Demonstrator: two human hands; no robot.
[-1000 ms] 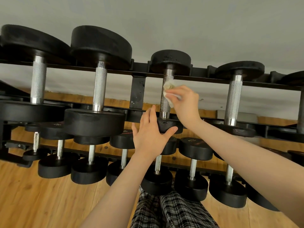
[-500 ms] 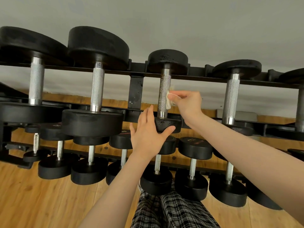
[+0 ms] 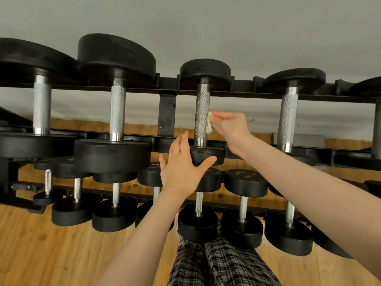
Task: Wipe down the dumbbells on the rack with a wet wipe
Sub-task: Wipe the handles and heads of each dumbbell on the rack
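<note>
Right hand [image 3: 231,126] pinching wipe [image 3: 209,124] against dumbbell [image 3: 202,116]; left hand [image 3: 183,168], grip apparently flat-fingered, on its near head.

On the rack [image 3: 167,116], the wiped dumbbell [image 3: 203,112] sits between larger ones, smaller dumbbells [image 3: 243,203] below.

Wet wipe [image 3: 209,122] against dumbbell [image 3: 202,118] handle

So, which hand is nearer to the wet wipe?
Right. The right hand pinches the wet wipe against the handle; the left hand rests lower, on the dumbbell's near head.
</note>
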